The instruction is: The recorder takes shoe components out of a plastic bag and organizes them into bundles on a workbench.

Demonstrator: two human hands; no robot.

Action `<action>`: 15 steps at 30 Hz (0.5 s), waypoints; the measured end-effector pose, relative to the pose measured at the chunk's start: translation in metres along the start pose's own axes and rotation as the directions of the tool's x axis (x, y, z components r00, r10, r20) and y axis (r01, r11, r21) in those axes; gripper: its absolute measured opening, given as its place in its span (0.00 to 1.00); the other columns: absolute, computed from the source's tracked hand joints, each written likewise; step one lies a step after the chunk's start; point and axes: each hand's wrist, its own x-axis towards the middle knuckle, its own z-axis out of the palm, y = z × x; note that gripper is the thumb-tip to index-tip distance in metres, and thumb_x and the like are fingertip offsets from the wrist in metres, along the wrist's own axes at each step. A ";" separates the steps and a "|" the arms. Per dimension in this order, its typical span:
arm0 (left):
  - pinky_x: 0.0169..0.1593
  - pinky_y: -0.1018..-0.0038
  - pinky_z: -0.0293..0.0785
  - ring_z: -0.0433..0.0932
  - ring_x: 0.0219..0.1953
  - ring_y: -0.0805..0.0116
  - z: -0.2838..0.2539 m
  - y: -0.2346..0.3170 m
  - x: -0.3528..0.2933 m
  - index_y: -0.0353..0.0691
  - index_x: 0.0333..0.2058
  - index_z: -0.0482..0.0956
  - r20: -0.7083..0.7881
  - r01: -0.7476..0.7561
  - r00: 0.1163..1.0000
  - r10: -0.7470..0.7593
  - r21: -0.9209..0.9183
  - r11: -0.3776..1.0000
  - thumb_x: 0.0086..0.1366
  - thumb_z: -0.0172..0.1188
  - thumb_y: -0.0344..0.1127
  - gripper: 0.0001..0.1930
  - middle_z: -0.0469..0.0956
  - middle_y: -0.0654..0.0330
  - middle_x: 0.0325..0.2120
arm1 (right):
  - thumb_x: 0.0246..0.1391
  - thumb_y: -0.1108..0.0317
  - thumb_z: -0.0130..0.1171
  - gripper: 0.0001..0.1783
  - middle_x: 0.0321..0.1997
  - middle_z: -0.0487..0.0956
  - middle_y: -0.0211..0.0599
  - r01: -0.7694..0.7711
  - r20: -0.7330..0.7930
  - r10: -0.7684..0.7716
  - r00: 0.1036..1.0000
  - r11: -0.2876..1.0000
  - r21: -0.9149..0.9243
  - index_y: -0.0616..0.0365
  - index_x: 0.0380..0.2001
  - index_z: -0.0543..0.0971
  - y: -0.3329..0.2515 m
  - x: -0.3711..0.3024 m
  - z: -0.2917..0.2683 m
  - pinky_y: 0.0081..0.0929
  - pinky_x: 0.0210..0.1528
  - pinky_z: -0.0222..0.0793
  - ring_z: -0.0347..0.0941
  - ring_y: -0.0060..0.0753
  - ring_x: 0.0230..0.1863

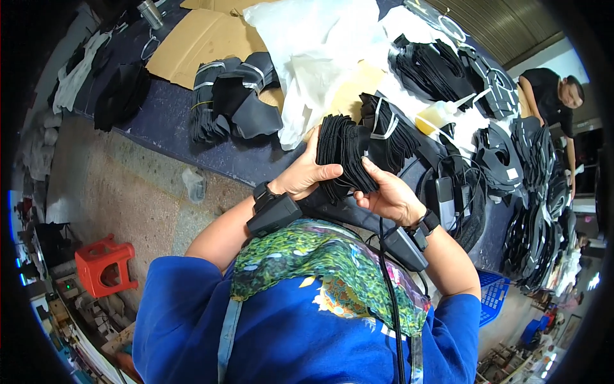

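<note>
A thick stack of black cut fabric pieces (344,157) is held upright between my two hands over the table's near edge. My left hand (304,166) clasps the stack's left side, its thumb lying across the front. On the right side, my right hand (391,195) grips the lower edge with thumb and fingers. Just behind the stack lies another bundle of black pieces (393,131), tied with a pale strip. Farther left, tied bundles of dark grey pieces (246,96) rest on the table.
The dark blue table (169,144) carries flattened cardboard (192,45), a white plastic sheet (320,51), a yellowish bottle (435,117) and many black bundles (428,67). A red stool (105,265) stands on the floor at left. A blue basket (494,297) is at right. Another person (550,96) stands far right.
</note>
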 end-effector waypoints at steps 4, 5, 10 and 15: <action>0.58 0.70 0.52 0.52 0.57 0.66 -0.007 -0.004 -0.003 0.44 0.59 0.36 -0.018 0.016 1.000 -0.017 -0.057 0.998 0.42 0.68 0.38 0.53 0.51 0.58 0.56 | 0.53 0.51 0.46 0.19 0.22 0.73 0.36 -0.063 0.042 0.055 0.998 0.975 0.212 0.59 0.31 0.72 0.002 0.006 0.001 0.21 0.21 0.69 0.68 0.26 0.18; 0.58 0.70 0.51 0.52 0.58 0.66 -0.007 -0.004 -0.003 0.44 0.59 0.35 -0.027 0.017 1.000 -0.017 -0.018 1.000 0.40 0.69 0.38 0.55 0.50 0.58 0.56 | 0.53 0.51 0.45 0.20 0.21 0.72 0.36 -0.080 0.048 0.070 0.996 0.966 0.247 0.59 0.31 0.71 0.002 0.007 0.000 0.21 0.21 0.69 0.68 0.26 0.18; 0.59 0.71 0.48 0.50 0.58 0.67 -0.011 -0.006 -0.004 0.44 0.59 0.34 -0.012 0.042 0.999 -0.042 0.009 0.999 0.37 0.71 0.37 0.58 0.48 0.59 0.57 | 0.52 0.48 0.46 0.22 0.22 0.72 0.38 -0.137 0.079 0.128 0.989 0.982 0.128 0.57 0.33 0.71 0.007 0.019 -0.016 0.18 0.20 0.67 0.68 0.25 0.20; 0.58 0.72 0.49 0.49 0.58 0.68 -0.023 -0.008 -0.004 0.44 0.58 0.26 0.073 -0.017 0.997 0.007 0.133 0.991 0.40 0.68 0.27 0.59 0.47 0.59 0.56 | 0.52 0.49 0.47 0.20 0.20 0.71 0.36 -0.165 0.038 0.161 0.986 0.971 0.173 0.57 0.31 0.70 0.004 0.019 -0.004 0.19 0.20 0.66 0.67 0.25 0.18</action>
